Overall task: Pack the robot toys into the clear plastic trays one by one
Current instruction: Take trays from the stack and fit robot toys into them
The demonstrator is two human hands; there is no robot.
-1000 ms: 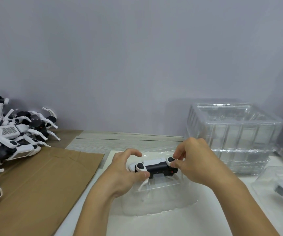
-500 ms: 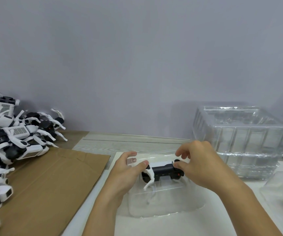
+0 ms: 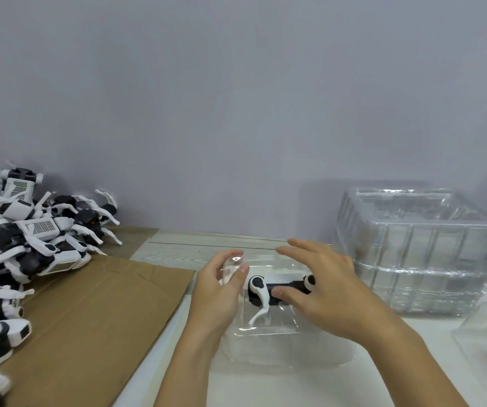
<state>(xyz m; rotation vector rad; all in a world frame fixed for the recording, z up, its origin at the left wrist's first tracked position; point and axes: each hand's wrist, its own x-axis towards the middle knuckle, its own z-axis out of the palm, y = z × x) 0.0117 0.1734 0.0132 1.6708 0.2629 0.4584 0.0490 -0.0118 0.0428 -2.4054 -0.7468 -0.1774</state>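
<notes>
One robot toy [image 3: 268, 289], black and white, lying in clear plastic tray [image 3: 280, 342] on worktop [image 3: 177, 248]. Left hand [image 3: 218, 292] at its 9 o'clock, fingers curled on tray's edge. Right hand [image 3: 321, 283] at 3 o'clock, fingers spread, thumb touching toy. No legible writing.

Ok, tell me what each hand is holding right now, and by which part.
The left hand grips the clear plastic tray by its left wall. The right hand holds nothing; its fingers are spread, thumb touching the robot toy in the tray.

Glossy plastic tray [image 3: 280, 342] – (matt cardboard [image 3: 95, 312])
</notes>
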